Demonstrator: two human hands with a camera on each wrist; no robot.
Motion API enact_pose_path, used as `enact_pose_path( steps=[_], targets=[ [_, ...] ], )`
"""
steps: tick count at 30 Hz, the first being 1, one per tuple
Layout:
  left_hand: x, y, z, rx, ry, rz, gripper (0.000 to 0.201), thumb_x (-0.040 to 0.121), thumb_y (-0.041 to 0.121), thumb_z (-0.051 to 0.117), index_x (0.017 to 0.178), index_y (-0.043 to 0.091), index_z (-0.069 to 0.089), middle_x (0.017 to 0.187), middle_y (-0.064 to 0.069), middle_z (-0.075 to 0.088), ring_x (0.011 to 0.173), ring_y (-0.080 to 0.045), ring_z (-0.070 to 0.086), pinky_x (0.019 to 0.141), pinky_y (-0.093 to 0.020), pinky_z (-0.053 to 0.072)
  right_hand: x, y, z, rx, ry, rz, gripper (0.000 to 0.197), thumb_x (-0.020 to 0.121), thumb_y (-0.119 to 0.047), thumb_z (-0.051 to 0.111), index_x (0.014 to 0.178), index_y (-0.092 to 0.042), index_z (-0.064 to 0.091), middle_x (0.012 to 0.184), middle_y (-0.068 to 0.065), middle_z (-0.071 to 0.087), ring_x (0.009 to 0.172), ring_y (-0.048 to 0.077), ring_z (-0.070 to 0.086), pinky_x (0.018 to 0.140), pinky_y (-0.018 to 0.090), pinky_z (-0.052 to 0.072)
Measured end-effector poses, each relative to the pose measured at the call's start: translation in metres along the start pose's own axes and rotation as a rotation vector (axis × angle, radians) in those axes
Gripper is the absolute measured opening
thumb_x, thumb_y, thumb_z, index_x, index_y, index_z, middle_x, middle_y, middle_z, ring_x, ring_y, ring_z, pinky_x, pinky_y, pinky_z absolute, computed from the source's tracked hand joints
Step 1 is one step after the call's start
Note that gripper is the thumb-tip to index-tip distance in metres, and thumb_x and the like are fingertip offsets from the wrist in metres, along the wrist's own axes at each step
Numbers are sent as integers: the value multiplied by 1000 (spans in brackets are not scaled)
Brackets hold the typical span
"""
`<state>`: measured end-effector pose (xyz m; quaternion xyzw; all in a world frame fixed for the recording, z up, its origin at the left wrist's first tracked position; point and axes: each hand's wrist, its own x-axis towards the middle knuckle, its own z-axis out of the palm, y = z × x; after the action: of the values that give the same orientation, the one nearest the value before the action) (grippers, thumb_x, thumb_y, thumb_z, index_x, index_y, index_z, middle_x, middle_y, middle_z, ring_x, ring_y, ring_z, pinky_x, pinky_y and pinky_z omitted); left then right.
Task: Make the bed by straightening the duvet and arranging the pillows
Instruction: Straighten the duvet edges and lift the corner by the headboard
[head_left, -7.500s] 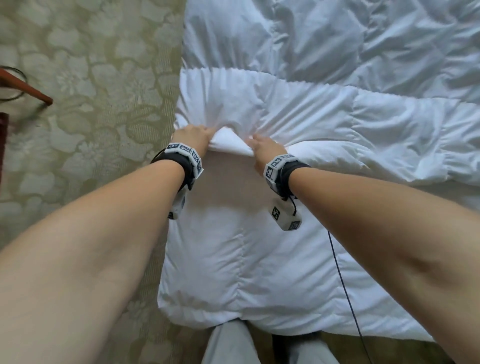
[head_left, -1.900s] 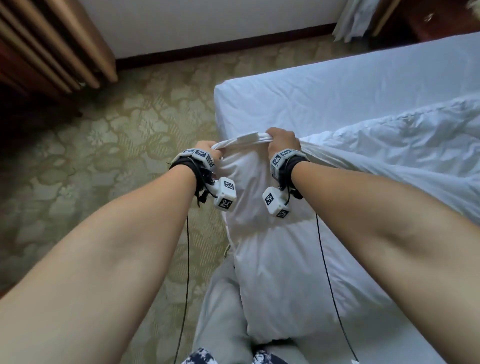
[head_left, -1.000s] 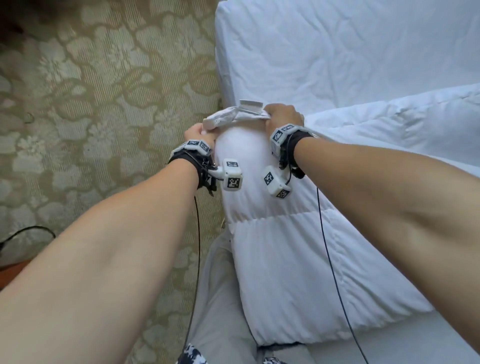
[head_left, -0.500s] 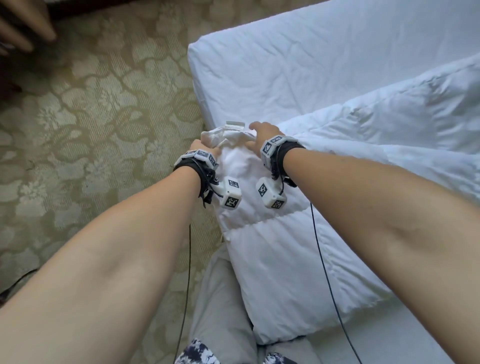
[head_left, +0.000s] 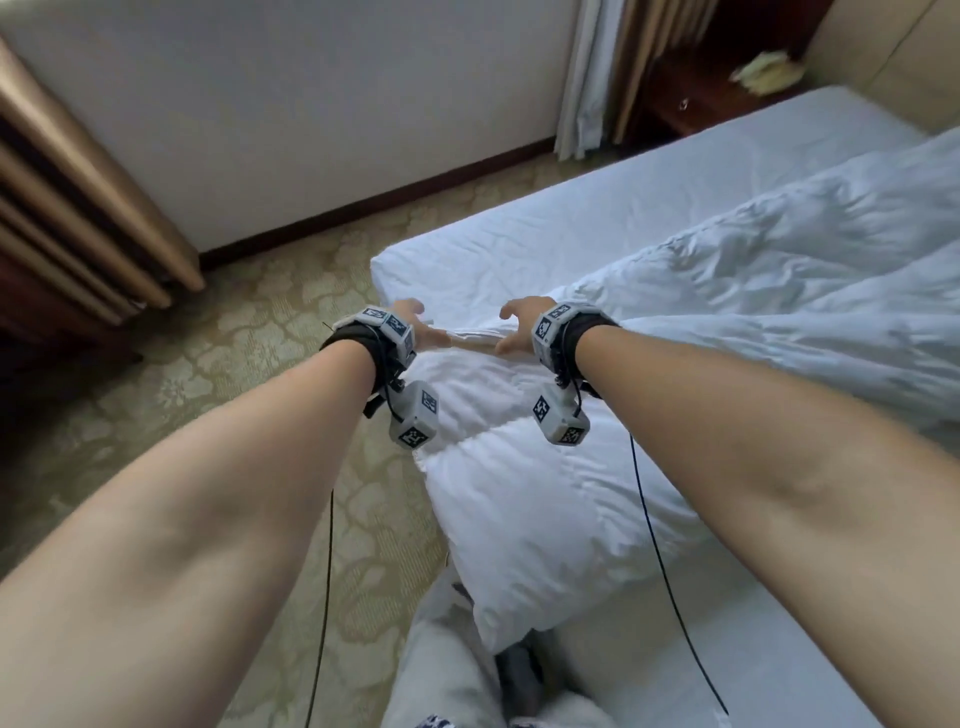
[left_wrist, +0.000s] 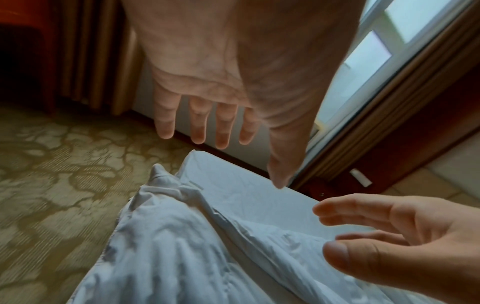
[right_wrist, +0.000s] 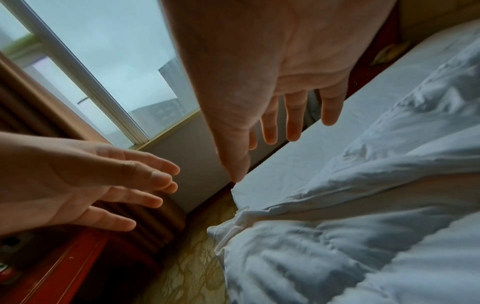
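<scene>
left hand (head_left: 415, 325): fingers spread, holding nothing
right hand (head_left: 519, 322): same, loose above the corner
duvet (head_left: 545, 493): bunched at the bed's near corner, mattress (head_left: 597, 228) bare beyond
tip: I'd regrab the corner hem, pull it square

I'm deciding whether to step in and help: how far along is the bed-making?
Early stage. Done: a corner of the white quilted duvet lies at the bed's edge, released. In hand: nothing; the left hand and right hand hover open above it. Left: the duvet is bunched and wrinkled, the white bed sheet lies uncovered beyond it, and no pillows are in view.
</scene>
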<state>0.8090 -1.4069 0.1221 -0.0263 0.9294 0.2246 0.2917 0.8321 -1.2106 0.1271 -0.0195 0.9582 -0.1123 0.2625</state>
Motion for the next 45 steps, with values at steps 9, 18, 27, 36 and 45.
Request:
enact_pose_path(
  steps=[9,18,27,36,45],
  targets=[
    [-153,104,-1,49,213,306,70,74,46,77,135,22,51,135,-2,56,120,-22,55,104,-33,42,-186,44,-47,31,219,101,63,86,-40,67,142,-22,44,145,3,46,130,26,47,106,38,39],
    [-294,162,61,4,330,647,52,78,39,76,124,21,62,121,1,65,108,-18,61,94,-28,46,-365,90,-19,83,407,273,58,90,-33,63,142,-16,44,146,6,45,131,26,45,105,33,38],
    [-428,214,154,44,217,859,49,79,37,77,121,16,64,117,-4,66,106,-20,63,86,-24,43,-538,147,40,108,430,465,57,91,-32,61,143,-18,43,146,7,44,130,27,46,102,34,39],
    [-511,322,235,204,117,990,52,80,43,75,123,19,61,123,-3,64,112,-21,60,99,-34,46,-670,242,55,96,492,587,57,92,-30,60,144,-13,41,145,10,44,130,28,45,102,35,40],
    [-592,478,352,237,124,1041,52,80,44,74,123,20,61,125,-2,63,113,-20,59,100,-35,45,-795,413,72,91,521,663,59,91,-28,62,144,-14,41,147,8,42,132,28,43,106,34,40]
  ],
)
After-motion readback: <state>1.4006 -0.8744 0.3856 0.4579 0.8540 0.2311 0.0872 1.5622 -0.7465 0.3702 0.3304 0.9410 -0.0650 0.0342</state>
